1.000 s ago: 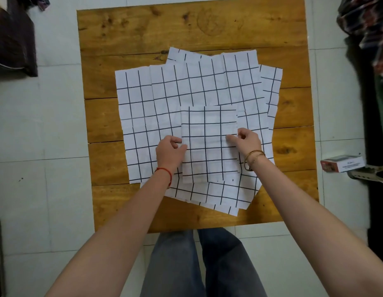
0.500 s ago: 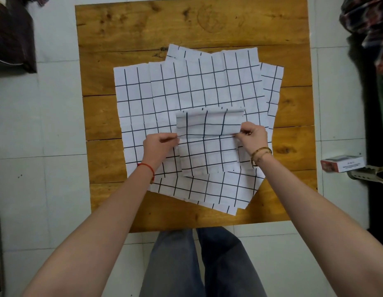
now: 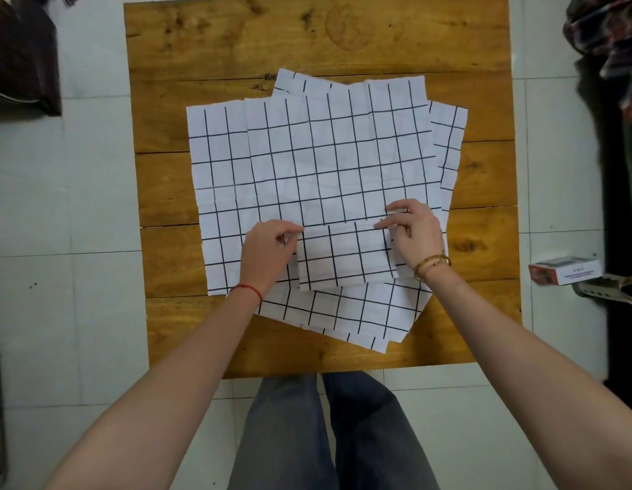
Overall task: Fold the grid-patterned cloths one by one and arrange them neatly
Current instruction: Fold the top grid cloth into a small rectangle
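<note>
A small folded grid-patterned cloth (image 3: 344, 258) lies as a low rectangle on top of several unfolded white cloths with black grid lines (image 3: 318, 160), spread overlapping on a wooden table (image 3: 307, 40). My left hand (image 3: 268, 252) pinches the folded cloth's left upper corner. My right hand (image 3: 412, 233) pinches its right upper corner, with fingers pressed on the fold edge. A red string circles my left wrist and gold bangles my right.
A small red and white box (image 3: 564, 275) lies on the tiled floor right of the table, next to a sandal (image 3: 615, 291). Dark clothing hangs at the far right (image 3: 611, 47). A dark object sits at the upper left (image 3: 21, 54). My legs are below the table's near edge.
Both hands took the folded cloth's far edge and brought it toward me, folding it in half. It went from a tall square to a shorter rectangle.
</note>
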